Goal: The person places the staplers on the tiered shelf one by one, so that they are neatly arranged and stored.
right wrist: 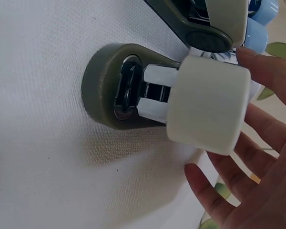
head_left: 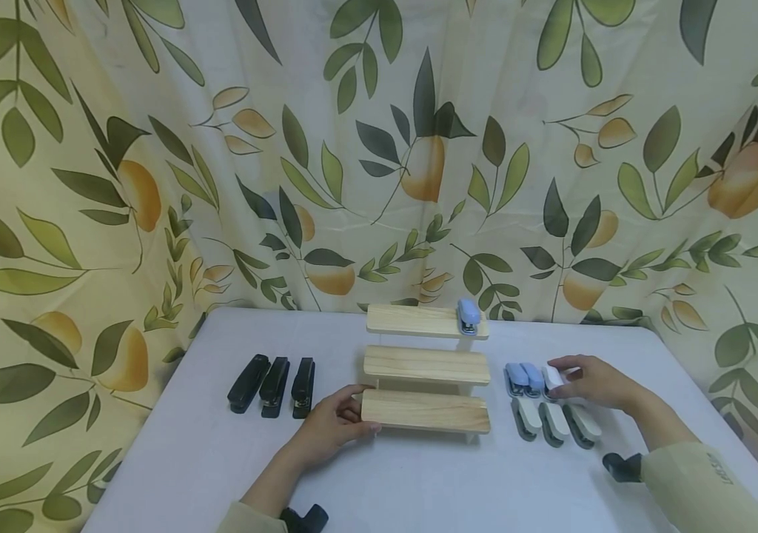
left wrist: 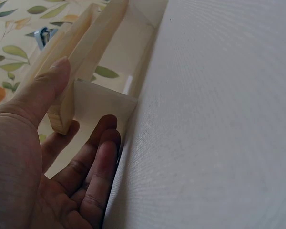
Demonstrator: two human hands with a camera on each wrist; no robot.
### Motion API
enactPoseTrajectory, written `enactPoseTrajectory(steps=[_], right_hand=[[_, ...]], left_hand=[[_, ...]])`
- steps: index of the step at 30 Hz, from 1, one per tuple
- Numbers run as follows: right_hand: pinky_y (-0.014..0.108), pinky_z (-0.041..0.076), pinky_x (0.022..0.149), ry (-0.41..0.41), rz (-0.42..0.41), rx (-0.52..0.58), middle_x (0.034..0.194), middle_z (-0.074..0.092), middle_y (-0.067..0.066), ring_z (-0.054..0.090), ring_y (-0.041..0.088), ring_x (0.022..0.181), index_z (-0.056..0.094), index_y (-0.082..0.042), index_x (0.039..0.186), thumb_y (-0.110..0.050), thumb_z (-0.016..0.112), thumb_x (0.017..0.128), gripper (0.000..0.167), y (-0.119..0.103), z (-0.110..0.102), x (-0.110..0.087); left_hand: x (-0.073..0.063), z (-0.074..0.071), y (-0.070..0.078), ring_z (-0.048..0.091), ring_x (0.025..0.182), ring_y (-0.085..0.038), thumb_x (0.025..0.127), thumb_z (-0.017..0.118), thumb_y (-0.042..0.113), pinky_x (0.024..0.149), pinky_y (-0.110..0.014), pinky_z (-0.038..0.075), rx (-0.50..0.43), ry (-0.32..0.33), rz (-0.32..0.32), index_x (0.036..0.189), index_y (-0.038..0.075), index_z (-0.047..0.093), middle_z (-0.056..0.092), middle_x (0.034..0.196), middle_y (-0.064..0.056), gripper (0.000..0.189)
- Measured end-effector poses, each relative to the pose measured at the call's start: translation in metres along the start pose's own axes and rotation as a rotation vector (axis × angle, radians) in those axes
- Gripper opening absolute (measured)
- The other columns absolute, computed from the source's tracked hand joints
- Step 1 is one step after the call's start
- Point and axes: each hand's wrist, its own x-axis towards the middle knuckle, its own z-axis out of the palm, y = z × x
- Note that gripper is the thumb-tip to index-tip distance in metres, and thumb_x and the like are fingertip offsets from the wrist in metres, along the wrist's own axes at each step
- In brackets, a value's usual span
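Observation:
A three-step wooden display stand (head_left: pixel 426 411) stands at the table's middle on pale side supports (left wrist: pixel 102 98). My left hand (head_left: pixel 334 423) grips the left end of its lowest board, thumb at the front and index finger behind. The other left fingers curl loosely beside the support. On the right, my right hand (head_left: pixel 595 381) pinches a small whitish stapler (head_left: pixel 551 379) between thumb and fingers, at the end of the back row. Two blue mini staplers (head_left: pixel 524 377) sit left of it. In the right wrist view a white-topped stapler (right wrist: pixel 207 105) partly covers the fingers.
A blue stapler (head_left: pixel 468 317) rests on the top board's right end. Several white-and-grey staplers (head_left: pixel 554 423) form the front row at right. Black staplers (head_left: pixel 274 386) stand left of the stand on the white tabletop (head_left: pixel 459 488). A leaf-patterned curtain (head_left: pixel 379 244) hangs behind.

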Motion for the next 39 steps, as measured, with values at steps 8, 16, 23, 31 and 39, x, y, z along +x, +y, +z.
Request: enactPoseTrajectory(steps=[8, 16, 23, 31, 39], right_hand=[[0.07, 0.048, 0.096, 0.003, 0.025, -0.009, 0.144, 0.045, 0.041, 0.049, 0.057, 0.126, 0.049, 0.003, 0.148, -0.041, 0.082, 0.087, 0.082, -0.002, 0.001, 0.002], [0.068, 0.048, 0.095, 0.024, 0.034, -0.02, 0.143, 0.045, 0.039, 0.05, 0.053, 0.122, 0.05, 0.003, 0.148, -0.041, 0.085, 0.084, 0.085, -0.0028, 0.0029, 0.0047], [0.068, 0.048, 0.096, 0.034, 0.012, -0.023, 0.143, 0.044, 0.039, 0.05, 0.055, 0.123, 0.051, 0.004, 0.146, -0.039, 0.085, 0.084, 0.082, -0.0032, 0.0031, 0.0062], [0.069, 0.049, 0.095, 0.047, 0.013, -0.033, 0.141, 0.048, 0.039, 0.051, 0.055, 0.123, 0.053, 0.004, 0.143, -0.039, 0.086, 0.083, 0.081, -0.0038, 0.0032, 0.0055], [0.068, 0.049, 0.094, 0.042, 0.03, -0.035, 0.14, 0.049, 0.038, 0.052, 0.053, 0.122, 0.052, 0.003, 0.143, -0.043, 0.085, 0.083, 0.083, 0.0, 0.0048, 0.0056]], left_hand=[[-0.0007, 0.0003, 0.001, 0.06, 0.095, -0.018, 0.082, 0.087, 0.043, 0.082, -0.029, 0.051, 0.0, 0.008, -0.002, 0.143, 0.03, 0.058, 0.067, 0.103, 0.001, 0.069], [-0.0009, 0.0001, 0.0039, 0.06, 0.095, -0.018, 0.082, 0.087, 0.044, 0.084, -0.032, 0.051, 0.003, 0.014, -0.009, 0.144, 0.03, 0.057, 0.067, 0.103, 0.001, 0.07], [-0.0008, -0.0004, 0.005, 0.06, 0.095, -0.019, 0.082, 0.087, 0.043, 0.082, -0.03, 0.051, 0.002, 0.015, -0.005, 0.143, 0.03, 0.058, 0.067, 0.103, 0.0, 0.069], [-0.0005, 0.0002, 0.0045, 0.06, 0.095, -0.019, 0.082, 0.087, 0.043, 0.083, -0.031, 0.051, 0.007, 0.016, -0.007, 0.143, 0.03, 0.058, 0.066, 0.103, 0.0, 0.069], [0.0003, 0.0004, 0.0015, 0.06, 0.095, -0.019, 0.081, 0.087, 0.045, 0.083, -0.032, 0.05, -0.012, 0.005, -0.017, 0.143, 0.031, 0.059, 0.067, 0.103, 0.001, 0.069]])
